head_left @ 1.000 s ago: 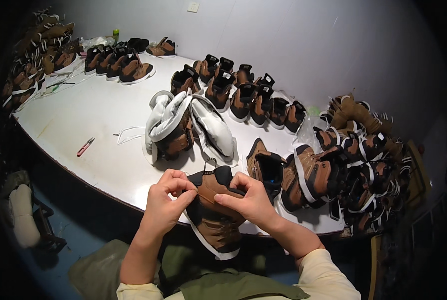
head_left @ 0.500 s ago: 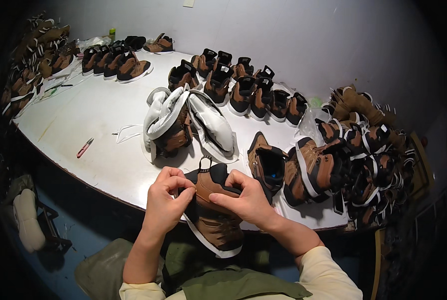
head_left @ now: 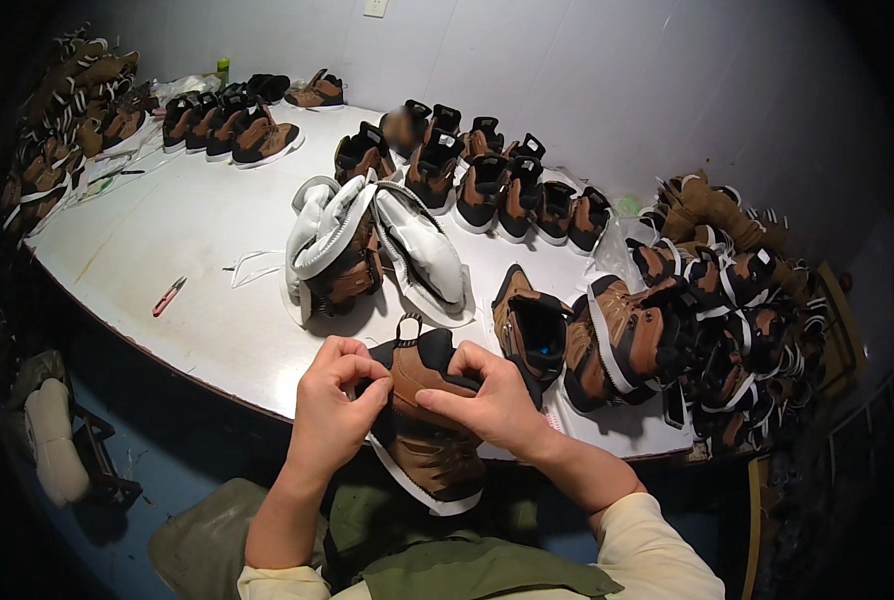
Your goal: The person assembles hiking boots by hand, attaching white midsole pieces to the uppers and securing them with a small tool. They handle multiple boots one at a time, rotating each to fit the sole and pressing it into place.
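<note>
Pinching the top edge of one brown shoe [head_left: 433, 408] with the left grip [head_left: 335, 395] and holding it with the right grip [head_left: 497, 400], by the near edge of the desk [head_left: 117, 240]. Looks like small finger work, calling next for a steady pinch. Count also one pair of pink snips [head_left: 170, 297] and four shoes in the back left row [head_left: 262, 142]

I find no legible text; the white label [head_left: 764, 257] on one heaped shoe [head_left: 745, 279] is unreadable.
</note>
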A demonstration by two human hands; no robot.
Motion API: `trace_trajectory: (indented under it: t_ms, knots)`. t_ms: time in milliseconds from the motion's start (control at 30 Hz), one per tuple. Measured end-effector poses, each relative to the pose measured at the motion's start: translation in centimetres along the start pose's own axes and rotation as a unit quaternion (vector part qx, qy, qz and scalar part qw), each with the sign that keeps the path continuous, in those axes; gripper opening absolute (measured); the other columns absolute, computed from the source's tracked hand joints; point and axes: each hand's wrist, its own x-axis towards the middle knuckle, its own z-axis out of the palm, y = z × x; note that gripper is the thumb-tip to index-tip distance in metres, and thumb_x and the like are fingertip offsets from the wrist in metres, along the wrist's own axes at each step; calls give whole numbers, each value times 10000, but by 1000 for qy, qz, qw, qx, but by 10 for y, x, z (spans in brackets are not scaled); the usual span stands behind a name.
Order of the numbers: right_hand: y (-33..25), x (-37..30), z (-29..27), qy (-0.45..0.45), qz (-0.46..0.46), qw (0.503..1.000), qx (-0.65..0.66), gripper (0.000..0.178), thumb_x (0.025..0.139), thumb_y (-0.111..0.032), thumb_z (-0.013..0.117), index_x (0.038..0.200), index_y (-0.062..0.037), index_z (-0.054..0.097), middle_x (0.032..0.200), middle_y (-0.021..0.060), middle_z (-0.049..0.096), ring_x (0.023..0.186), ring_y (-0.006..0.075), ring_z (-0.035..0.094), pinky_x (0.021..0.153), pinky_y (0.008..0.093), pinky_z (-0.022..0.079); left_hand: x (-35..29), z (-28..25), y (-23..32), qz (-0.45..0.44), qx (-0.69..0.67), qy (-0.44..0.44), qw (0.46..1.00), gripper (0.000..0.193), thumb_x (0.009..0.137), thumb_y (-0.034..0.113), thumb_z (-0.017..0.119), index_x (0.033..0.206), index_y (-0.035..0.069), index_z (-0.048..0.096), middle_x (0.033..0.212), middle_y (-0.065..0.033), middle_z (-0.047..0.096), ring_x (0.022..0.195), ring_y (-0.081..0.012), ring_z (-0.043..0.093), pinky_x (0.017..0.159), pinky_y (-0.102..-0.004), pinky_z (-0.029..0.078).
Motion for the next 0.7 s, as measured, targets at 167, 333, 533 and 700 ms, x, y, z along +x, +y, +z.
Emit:
trace_trajectory:
  t_ms: [167, 333, 533, 700]
  knots:
    - [-1, -3, 0, -9, 1, 1000, 7, 361, 780, -241, 793, 796, 8, 531, 704, 30, 549, 687, 67, 471, 607, 247, 422, -4, 1, -3, 24, 4, 16, 1000, 129, 719, 9, 719, 823, -14, 644, 892, -44, 526, 668, -102, 468, 589, -234, 397]
    - [-7, -6, -3, -21, 4, 999, 48, 332, 782, -204, 797, 796, -2, 535, 723, 4, 554, 700, 57, 473, 617, 233, 419, -8, -2, -1, 26, 54, 19, 998, 335, 708, 52, 725, 1014, 11, 598, 992, -48, 529, 804, -110, 506, 690, -225, 404]
    - [-8, -9, -8, -39, 19, 997, 71, 338, 764, -169, 823, 759, -56, 504, 746, -53, 495, 701, 31, 432, 599, 206, 360, -4, -3, -8, 106, 85, 20, 991, 570, 718, 115, 724, 1232, 14, 499, 1197, -84, 507, 1075, -167, 501, 942, -281, 401]
    - [-8, -10, -7, -42, 4, 996, 74, 345, 760, -165, 826, 756, -61, 497, 740, -58, 483, 689, 29, 419, 587, 207, 342, -5, 0, -16, -49, -161, -60, 984, 566, 739, 50, 683, 1261, -15, 474, 1290, -128, 455, 1217, -218, 446, 1038, -320, 354]
